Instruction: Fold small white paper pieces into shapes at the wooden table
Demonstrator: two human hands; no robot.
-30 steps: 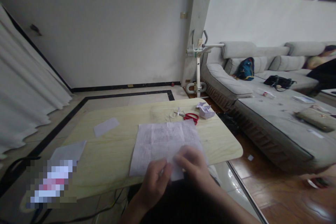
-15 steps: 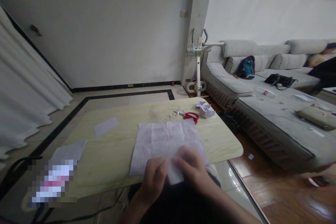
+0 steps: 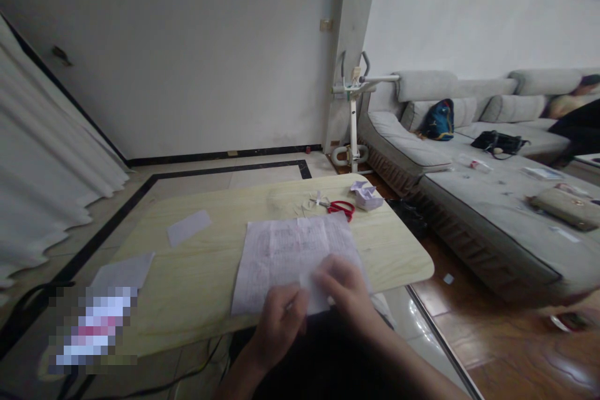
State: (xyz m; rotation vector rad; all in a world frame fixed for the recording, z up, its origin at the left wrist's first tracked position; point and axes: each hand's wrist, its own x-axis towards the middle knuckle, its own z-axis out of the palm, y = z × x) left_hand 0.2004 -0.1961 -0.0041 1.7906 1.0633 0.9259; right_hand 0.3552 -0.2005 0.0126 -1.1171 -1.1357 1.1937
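Near the table's front edge, my left hand [image 3: 284,314] is closed on a small white piece of paper [image 3: 317,300]. My right hand [image 3: 341,281] pinches the same piece from the other side; its fingertips are blurred. Both hands are held over a large creased sheet of printed paper [image 3: 285,250] lying on the table. Beyond that sheet's far edge lie red-handled scissors [image 3: 341,207], with thin paper scraps [image 3: 304,207] beside the blades. To their right sits a folded paper shape [image 3: 368,197].
The pale wooden table [image 3: 394,250] has a rounded right corner. On its left are a small white paper [image 3: 189,228], another sheet [image 3: 122,270] and a pixelated item [image 3: 96,325]. A grey sofa [image 3: 487,225] with bags stands right; a person [image 3: 574,103] is at its far end.
My left hand has shifted slightly right and turned, closer to my right hand. The small paper between them has tilted up, and less of it shows below the hands.
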